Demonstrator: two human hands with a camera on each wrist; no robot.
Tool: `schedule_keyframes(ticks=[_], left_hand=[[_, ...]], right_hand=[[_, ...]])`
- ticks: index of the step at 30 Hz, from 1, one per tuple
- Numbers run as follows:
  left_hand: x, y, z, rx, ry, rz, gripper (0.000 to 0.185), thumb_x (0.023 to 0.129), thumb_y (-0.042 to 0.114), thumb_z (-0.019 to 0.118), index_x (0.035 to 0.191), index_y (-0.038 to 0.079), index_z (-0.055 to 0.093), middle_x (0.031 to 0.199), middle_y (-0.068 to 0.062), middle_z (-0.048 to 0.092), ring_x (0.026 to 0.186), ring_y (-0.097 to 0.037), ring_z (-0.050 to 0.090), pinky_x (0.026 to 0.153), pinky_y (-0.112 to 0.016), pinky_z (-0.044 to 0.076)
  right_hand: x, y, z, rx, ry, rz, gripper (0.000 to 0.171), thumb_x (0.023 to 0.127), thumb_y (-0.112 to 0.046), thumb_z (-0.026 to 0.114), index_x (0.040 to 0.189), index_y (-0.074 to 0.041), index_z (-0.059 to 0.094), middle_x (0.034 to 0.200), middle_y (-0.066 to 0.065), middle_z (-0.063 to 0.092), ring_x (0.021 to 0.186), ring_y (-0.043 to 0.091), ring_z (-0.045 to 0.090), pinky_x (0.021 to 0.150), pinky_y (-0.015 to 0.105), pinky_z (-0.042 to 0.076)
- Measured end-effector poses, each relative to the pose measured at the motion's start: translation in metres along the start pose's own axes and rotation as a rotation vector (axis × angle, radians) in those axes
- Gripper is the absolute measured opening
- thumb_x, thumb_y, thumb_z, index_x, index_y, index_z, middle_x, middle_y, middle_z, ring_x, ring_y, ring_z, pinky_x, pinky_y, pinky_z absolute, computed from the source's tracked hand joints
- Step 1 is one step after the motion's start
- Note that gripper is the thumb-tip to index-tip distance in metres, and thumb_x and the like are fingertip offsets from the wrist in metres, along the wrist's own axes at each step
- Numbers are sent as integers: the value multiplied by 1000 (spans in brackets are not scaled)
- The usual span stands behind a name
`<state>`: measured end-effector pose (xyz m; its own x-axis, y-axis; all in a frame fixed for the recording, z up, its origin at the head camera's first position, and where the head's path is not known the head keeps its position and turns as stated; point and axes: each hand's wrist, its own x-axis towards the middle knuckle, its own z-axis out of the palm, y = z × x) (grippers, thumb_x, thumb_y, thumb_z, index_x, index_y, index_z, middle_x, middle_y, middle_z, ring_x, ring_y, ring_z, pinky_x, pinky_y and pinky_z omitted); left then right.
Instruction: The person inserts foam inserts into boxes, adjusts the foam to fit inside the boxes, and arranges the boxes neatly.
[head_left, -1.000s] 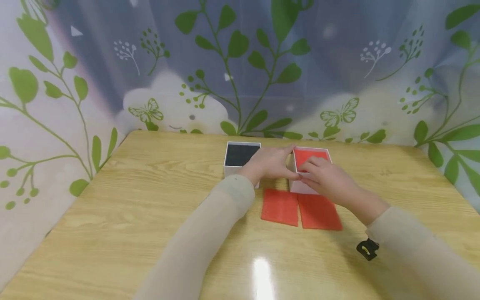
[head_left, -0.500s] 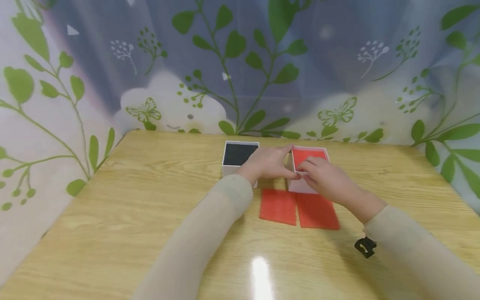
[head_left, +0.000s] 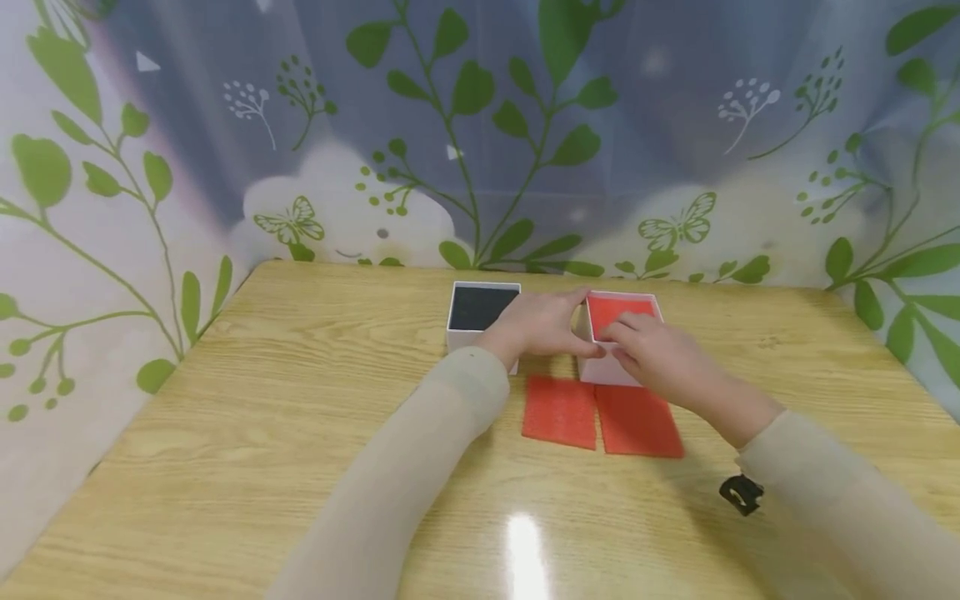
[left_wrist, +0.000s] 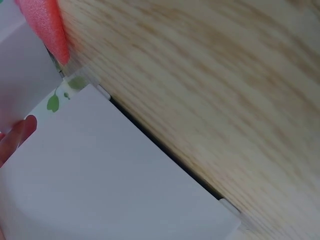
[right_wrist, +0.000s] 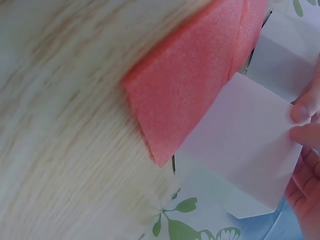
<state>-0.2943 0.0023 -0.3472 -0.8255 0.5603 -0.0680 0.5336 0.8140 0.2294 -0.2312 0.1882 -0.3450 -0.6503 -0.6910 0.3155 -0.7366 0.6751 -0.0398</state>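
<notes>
Two white boxes stand toward the back of the table in the head view. My left hand [head_left: 540, 325] reaches between them and holds the right white box [head_left: 611, 370] by its left side, thumb at the near corner, fingers toward the far corner. Red foam-like sheets [head_left: 617, 310] fill that box. The bent fingers of my right hand [head_left: 663, 358] dip over its front rim onto the red; its thumb [right_wrist: 306, 135] lies near the rim outside. I cannot tell whether these fingers pinch a sheet. The left white box [head_left: 465, 339], filled with black sheets [head_left: 480, 307], is beside my left wrist.
Two red square sheets lie side by side before the right box, a left one [head_left: 558, 412] and a right one [head_left: 640, 422]. A small black object [head_left: 741, 495] shows at the right sleeve. A leaf-patterned curtain [head_left: 420, 125] hangs behind the wooden table [head_left: 262, 417].
My right hand has shifted slightly to the right, its fingers still in the box. My left hand stays on the box, and the sheets lie as before.
</notes>
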Motion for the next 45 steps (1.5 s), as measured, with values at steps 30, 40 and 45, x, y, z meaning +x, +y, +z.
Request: schedule_keyframes(ticks=[30,40,45], left_hand=[[0,1,0,10,-11,-13,101,72,77,52,150,23,19,113,7,60,68,-9,55,54,-26,40],[3,-1,-1,19,-20,-14,100,73,76,51,151,25,16,133,7,51,95,-6,56,66,-25,44],[2,-2,2,15,-26,-8,99,73,76,50,151,24,17,135,8,50,98,-7,56,71,-25,45]], right_hand=[[-18,12,-15,-323,-62,-26,21,73,-7,78,82,-3,59,76,7,57,71,25,59,77,44,46],[-41,9,-15,-145,-59,-6,65,69,-12,82,124,4,52,113,20,57,102,38,55,86,53,43],[-50,2,-14,-97,16,-71,69,67,-9,82,127,3,50,120,22,53,108,40,52,86,54,43]])
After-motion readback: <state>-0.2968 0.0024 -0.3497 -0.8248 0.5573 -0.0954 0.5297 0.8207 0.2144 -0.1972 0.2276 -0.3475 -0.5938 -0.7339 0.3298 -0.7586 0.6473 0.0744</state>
